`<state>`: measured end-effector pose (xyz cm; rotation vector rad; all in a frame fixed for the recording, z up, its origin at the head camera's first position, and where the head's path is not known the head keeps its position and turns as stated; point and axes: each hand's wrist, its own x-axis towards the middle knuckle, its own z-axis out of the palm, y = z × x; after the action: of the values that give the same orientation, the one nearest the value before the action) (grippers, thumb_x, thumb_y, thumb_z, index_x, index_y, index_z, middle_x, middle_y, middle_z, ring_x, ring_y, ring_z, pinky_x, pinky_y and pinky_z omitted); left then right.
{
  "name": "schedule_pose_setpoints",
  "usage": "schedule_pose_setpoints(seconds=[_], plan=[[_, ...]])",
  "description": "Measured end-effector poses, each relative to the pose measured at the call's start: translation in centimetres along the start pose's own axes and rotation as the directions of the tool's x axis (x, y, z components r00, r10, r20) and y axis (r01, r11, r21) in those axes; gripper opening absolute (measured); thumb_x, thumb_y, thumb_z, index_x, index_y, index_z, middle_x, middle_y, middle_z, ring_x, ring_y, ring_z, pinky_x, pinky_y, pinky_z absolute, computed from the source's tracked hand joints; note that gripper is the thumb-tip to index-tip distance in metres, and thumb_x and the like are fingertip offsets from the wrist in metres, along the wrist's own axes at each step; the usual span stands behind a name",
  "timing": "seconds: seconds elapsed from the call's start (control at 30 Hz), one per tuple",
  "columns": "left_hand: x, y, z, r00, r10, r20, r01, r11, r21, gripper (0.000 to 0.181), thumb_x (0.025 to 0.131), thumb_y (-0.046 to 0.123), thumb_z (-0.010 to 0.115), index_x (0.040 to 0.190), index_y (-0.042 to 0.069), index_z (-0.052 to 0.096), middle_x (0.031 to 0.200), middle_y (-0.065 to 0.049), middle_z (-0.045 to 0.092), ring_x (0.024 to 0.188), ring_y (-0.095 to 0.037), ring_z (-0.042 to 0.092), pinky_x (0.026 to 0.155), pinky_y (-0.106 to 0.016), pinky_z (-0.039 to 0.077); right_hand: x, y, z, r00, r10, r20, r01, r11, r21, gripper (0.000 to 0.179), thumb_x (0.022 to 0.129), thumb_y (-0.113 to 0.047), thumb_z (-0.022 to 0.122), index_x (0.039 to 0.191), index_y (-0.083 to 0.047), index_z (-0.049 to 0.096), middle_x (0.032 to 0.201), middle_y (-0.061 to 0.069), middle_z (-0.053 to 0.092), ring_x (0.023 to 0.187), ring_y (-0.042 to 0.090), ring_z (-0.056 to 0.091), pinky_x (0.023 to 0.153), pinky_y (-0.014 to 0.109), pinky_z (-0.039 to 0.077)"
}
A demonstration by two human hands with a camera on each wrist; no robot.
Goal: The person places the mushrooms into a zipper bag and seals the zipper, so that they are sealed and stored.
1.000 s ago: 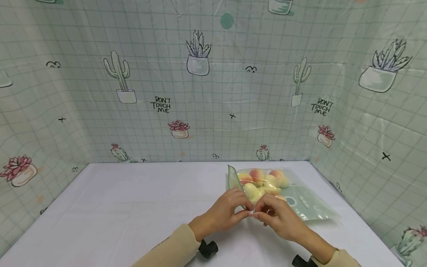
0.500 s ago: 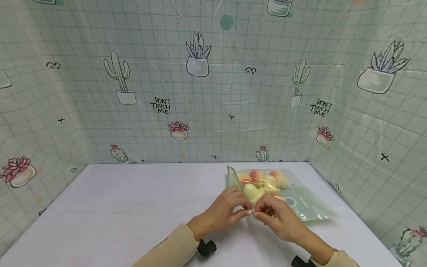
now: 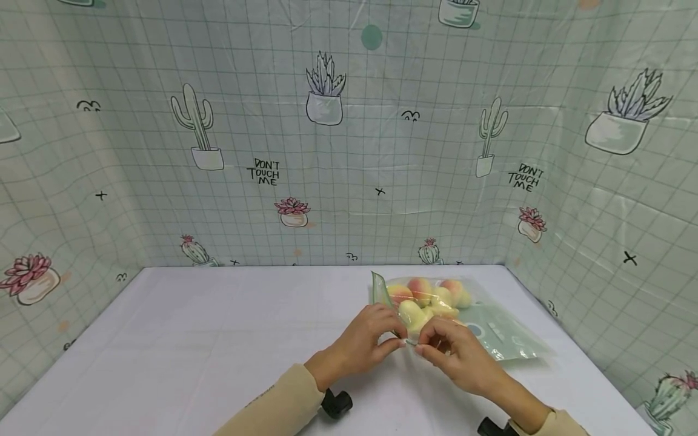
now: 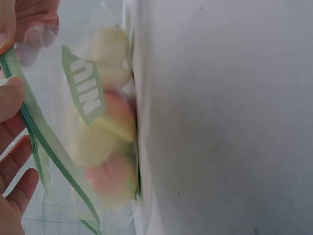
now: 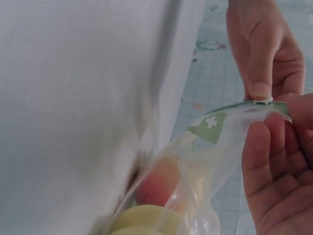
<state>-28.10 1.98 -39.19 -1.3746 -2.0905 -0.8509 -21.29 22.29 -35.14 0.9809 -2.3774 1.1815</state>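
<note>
A clear zip bag [image 3: 512, 330] with a green zip edge [image 4: 54, 152] lies on the table, with several yellow and red peach-like fruits [image 3: 420, 290] inside. My left hand [image 3: 361, 342] pinches a small white zip slider [image 5: 263, 101] on the bag's top edge, its thumb pressing from above. My right hand [image 3: 457, 357] grips the corner of the same edge just to the right, between thumb and fingers. A short stretch of zip shows between the two hands. Part of the slider is hidden under the left thumb.
The white table [image 3: 207, 345] extends to the left of the bag. A curtain [image 3: 349, 151] printed with cacti and grid lines encloses the back and sides. Black wrist camera mounts [image 3: 337, 404] sit under both forearms.
My left hand has shifted slightly left along the zip with the slider, widening the gap between the hands. My right hand stays nearly still at the corner.
</note>
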Motion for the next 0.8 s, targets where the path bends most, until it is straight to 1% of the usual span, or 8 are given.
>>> schedule_pose_setpoints(seconds=[0.1,0.23,0.37,0.47,0.6,0.67,0.8], plan=[[0.1,0.1,0.1,1.000,0.023,-0.013,-0.023,1.000,0.009,0.011,0.082,0.013,0.075,0.087,0.015,0.066,0.087,0.008,0.064,0.094,-0.010,0.055,0.087,-0.026,0.042,-0.1,0.6,0.2,0.999,0.045,0.000,-0.045,0.999,-0.008,0.019,0.082,0.003,0.070,0.084,-0.015,0.061,0.078,-0.004,0.059,0.067,0.010,0.057,0.055,0.024,0.048],[0.1,0.4,0.0,0.999,0.041,0.001,-0.041,0.999,0.022,0.010,0.082,0.013,0.075,0.088,0.015,0.067,0.088,0.008,0.064,0.093,-0.010,0.055,0.087,-0.023,0.042,-0.3,1.7,0.6,0.997,0.079,-0.004,-0.079,0.997,-0.025,0.022,0.081,0.003,0.070,0.083,-0.017,0.063,0.080,-0.004,0.061,0.068,0.010,0.058,0.056,0.024,0.049],[0.1,0.6,0.0,1.000,0.023,0.015,-0.023,0.999,0.028,0.010,0.082,0.014,0.075,0.088,0.017,0.068,0.089,0.009,0.064,0.093,-0.008,0.054,0.087,-0.021,0.041,-0.4,2.0,0.7,0.996,0.084,-0.016,-0.084,0.996,-0.039,0.019,0.082,0.001,0.071,0.082,-0.017,0.064,0.079,-0.005,0.061,0.069,0.009,0.058,0.056,0.024,0.049],[0.1,0.6,0.0,1.000,0.007,0.019,-0.008,1.000,0.012,0.011,0.081,0.013,0.076,0.088,0.017,0.068,0.090,0.009,0.063,0.093,-0.008,0.054,0.087,-0.021,0.041,-0.3,1.7,0.6,0.997,0.080,-0.018,-0.081,0.996,-0.036,0.018,0.082,0.001,0.071,0.081,-0.017,0.065,0.078,-0.006,0.061,0.070,0.009,0.058,0.056,0.024,0.049],[0.2,0.7,-0.1,1.000,0.011,0.016,-0.011,1.000,0.007,0.010,0.081,0.015,0.076,0.088,0.017,0.068,0.090,0.009,0.063,0.092,-0.008,0.054,0.086,-0.022,0.041,-0.2,1.1,0.4,0.997,0.071,-0.015,-0.071,0.997,-0.029,0.018,0.082,0.002,0.071,0.081,-0.015,0.065,0.078,-0.005,0.061,0.070,0.009,0.058,0.056,0.024,0.049],[0.2,0.6,-0.1,1.000,0.015,0.014,-0.015,1.000,0.010,0.010,0.082,0.016,0.076,0.088,0.017,0.068,0.089,0.009,0.063,0.092,-0.008,0.054,0.086,-0.022,0.041,-0.2,1.3,0.4,0.998,0.067,-0.011,-0.067,0.997,-0.028,0.017,0.082,0.002,0.071,0.081,-0.015,0.065,0.078,-0.005,0.062,0.070,0.009,0.058,0.056,0.024,0.049],[0.1,0.6,-0.1,1.000,0.016,0.025,-0.016,0.999,0.030,0.010,0.082,0.017,0.076,0.087,0.018,0.068,0.090,0.009,0.062,0.093,-0.008,0.054,0.087,-0.022,0.041,-0.5,2.4,0.6,0.998,0.056,0.003,-0.056,0.998,-0.038,0.018,0.082,0.001,0.071,0.082,-0.016,0.066,0.079,-0.006,0.062,0.070,0.009,0.057,0.055,0.024,0.049]])
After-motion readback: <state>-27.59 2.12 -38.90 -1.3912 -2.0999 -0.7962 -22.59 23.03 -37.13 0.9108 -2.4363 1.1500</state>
